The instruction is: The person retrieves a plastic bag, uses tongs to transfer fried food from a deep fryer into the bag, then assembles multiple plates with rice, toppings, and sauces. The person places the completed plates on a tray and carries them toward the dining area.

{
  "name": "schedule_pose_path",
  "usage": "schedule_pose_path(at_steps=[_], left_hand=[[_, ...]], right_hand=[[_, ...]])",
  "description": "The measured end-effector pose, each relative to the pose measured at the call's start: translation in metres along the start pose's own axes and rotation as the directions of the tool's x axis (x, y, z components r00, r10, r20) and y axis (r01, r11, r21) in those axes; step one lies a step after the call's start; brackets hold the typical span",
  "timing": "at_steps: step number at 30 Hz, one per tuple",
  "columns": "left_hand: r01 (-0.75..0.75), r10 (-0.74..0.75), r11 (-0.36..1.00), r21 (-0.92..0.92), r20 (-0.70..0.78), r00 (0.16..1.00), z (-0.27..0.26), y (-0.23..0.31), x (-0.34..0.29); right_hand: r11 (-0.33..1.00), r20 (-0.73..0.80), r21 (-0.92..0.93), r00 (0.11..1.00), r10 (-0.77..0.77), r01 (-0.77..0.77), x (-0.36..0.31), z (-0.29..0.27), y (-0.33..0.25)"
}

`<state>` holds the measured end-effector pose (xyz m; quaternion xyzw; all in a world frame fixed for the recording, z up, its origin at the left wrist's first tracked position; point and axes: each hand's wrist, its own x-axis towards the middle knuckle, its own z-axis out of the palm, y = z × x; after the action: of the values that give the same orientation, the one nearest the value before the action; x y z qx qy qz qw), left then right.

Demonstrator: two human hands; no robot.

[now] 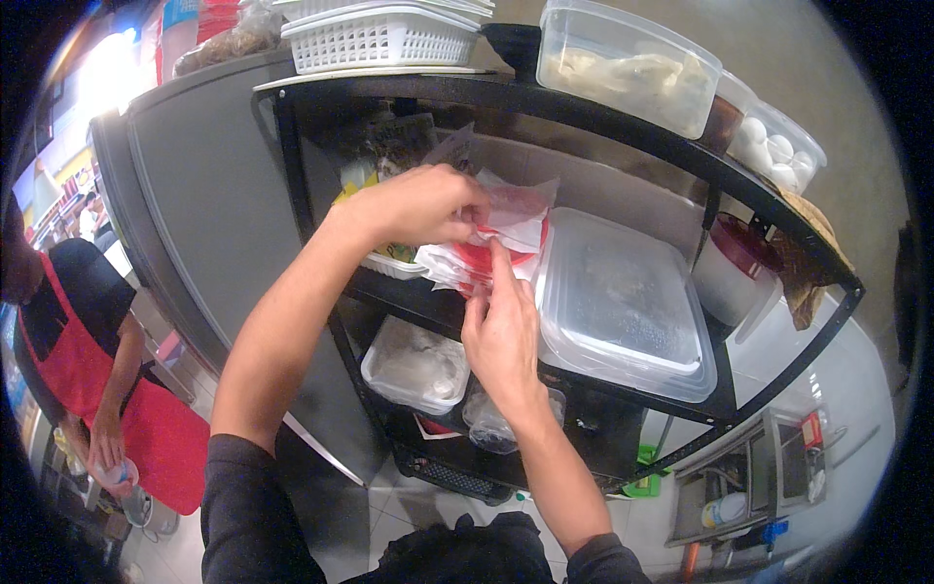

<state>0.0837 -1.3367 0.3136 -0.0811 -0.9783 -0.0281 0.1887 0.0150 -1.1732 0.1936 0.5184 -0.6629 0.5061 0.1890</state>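
Both my hands are at a crumpled red-and-white plastic bag [511,222], above the middle shelf of a black rack. My left hand [433,202] reaches across from the left, its fingers curled down and pinching the upper part of the bag. From below comes my right hand [504,336], with its index finger pointing up along the bag and the thumb near its lower edge, gripping it. What lies inside the bag cannot be made out. Behind my left wrist are dark and yellow packets [399,141] in a white basket. To the right sits a large clear lidded container [628,297].
White baskets [379,39], a clear tub [628,68] and a container of eggs [778,151] stand on top. A red-lidded jar [741,258] is at the right. Lower down is another tub [416,365]. A person in a red apron [156,428] stands left, past a grey fridge [209,209].
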Motion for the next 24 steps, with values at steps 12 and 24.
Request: schedule_pose_path(at_steps=[12,24], left_hand=[[0.074,-0.056,0.995,0.066,-0.241,0.969,0.001,-0.003,0.012],[0.188,-0.072,0.954,0.234,-0.43,0.9,0.011,0.078,-0.009]], right_hand=[[0.99,0.08,-0.142,0.997,-0.008,0.02,-0.017,-0.008,-0.002],[0.977,0.432,0.034,0.884,0.177,-0.213,-0.104,-0.152,-0.029]])
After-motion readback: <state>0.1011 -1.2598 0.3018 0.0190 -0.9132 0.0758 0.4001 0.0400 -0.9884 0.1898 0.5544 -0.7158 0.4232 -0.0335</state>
